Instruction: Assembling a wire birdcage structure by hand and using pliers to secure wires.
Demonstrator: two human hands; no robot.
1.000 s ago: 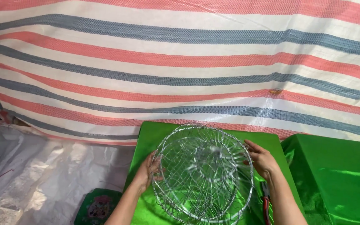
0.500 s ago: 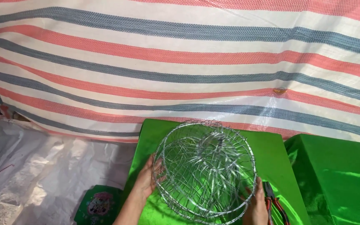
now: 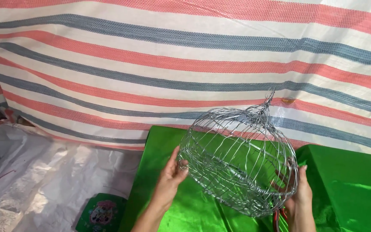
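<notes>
Head cam | step, judged: turning round silver wire-mesh cage (image 3: 239,161) over shiny green cloth table (image 3: 164,146) | L hand (image 3: 168,178) fingers clamped on near-left rim, R hand (image 3: 297,193) gripping right rim | next needs firm two-hand hold, twisted wire tip points far-right.

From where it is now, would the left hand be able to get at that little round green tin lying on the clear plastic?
Probably yes. The left hand grips the wire cage's rim, and the green tin lies just below and left of it with nothing between; it would have to let go first.
</notes>
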